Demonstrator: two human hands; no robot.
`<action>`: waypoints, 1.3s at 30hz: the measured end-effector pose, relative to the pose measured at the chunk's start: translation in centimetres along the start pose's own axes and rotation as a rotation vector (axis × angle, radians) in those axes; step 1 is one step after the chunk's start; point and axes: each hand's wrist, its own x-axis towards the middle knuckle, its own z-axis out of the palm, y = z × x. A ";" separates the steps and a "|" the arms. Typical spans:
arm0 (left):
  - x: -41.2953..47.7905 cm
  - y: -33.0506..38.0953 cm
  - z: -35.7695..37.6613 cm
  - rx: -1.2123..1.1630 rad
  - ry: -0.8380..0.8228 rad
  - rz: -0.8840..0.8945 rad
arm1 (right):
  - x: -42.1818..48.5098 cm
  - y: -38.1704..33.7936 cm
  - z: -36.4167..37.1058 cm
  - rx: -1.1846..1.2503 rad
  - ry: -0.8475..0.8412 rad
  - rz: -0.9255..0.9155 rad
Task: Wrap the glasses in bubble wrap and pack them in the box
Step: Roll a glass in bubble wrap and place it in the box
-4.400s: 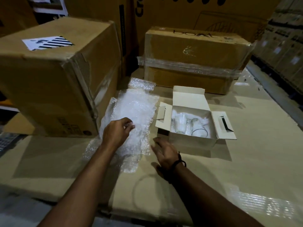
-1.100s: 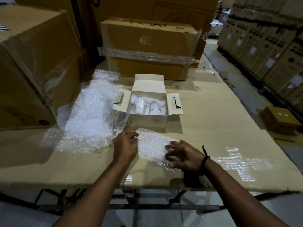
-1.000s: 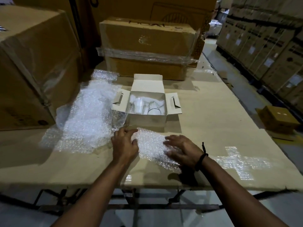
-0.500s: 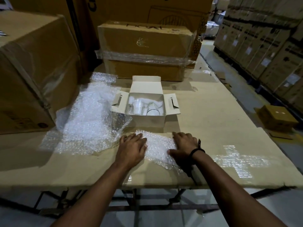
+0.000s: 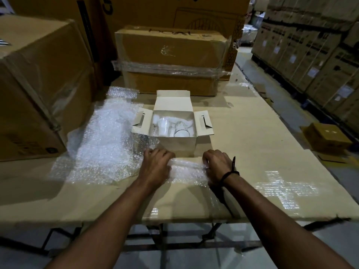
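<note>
A small white box (image 5: 174, 145) stands open on the cardboard-covered table, its flaps spread. Clear glasses (image 5: 175, 127) stand inside among white packing. Just in front of the box lies a small sheet of bubble wrap (image 5: 187, 171). My left hand (image 5: 155, 165) presses on the sheet's left end, fingers curled over its far edge. My right hand (image 5: 216, 164), with a black cord at the wrist, grips the right end the same way. No glass shows on the sheet.
A large pile of bubble wrap (image 5: 104, 146) lies left of the box. Big cardboard cartons stand at the left (image 5: 38, 84) and behind (image 5: 171, 61). The table's near edge (image 5: 174, 218) is close to me. A small carton (image 5: 326, 137) sits on the floor at the right.
Both hands slid forward along the small sheet to its far edge and curled their fingers over it. The sheet now looks shorter front to back.
</note>
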 end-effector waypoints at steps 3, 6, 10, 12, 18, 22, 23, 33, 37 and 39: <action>-1.3 -0.8 0.6 -0.056 -0.001 0.094 | -0.9 0.9 0.8 0.016 -0.104 -0.102; -2.7 -1.4 0.7 -0.128 -0.030 0.153 | -2.2 1.7 1.5 0.026 -0.122 -0.174; -2.6 -1.6 0.6 -0.183 -0.052 0.113 | -3.2 1.9 1.6 0.014 -0.093 -0.254; -2.2 -1.5 0.6 -0.170 -0.042 0.094 | -3.2 1.2 1.9 -0.001 -0.058 -0.311; -1.5 -1.3 -0.5 -0.177 -0.216 -0.018 | -2.5 0.4 0.5 0.061 -0.187 -0.230; -1.3 -1.3 -1.0 -0.137 -0.334 -0.080 | -1.6 0.3 -0.4 0.102 -0.301 0.016; -1.3 -1.2 -1.1 -0.134 -0.338 -0.089 | -1.3 0.1 -0.6 0.078 -0.334 0.043; 0.0 -2.0 -2.4 -0.204 -0.055 0.108 | 0.4 -0.2 -0.8 0.036 -0.014 0.053; 2.4 -3.4 -4.0 -0.281 0.212 0.129 | 2.5 -0.8 -2.8 0.171 0.375 0.020; 4.2 -4.0 -5.4 -0.333 0.307 0.078 | 4.0 -1.6 -3.7 0.173 0.491 0.011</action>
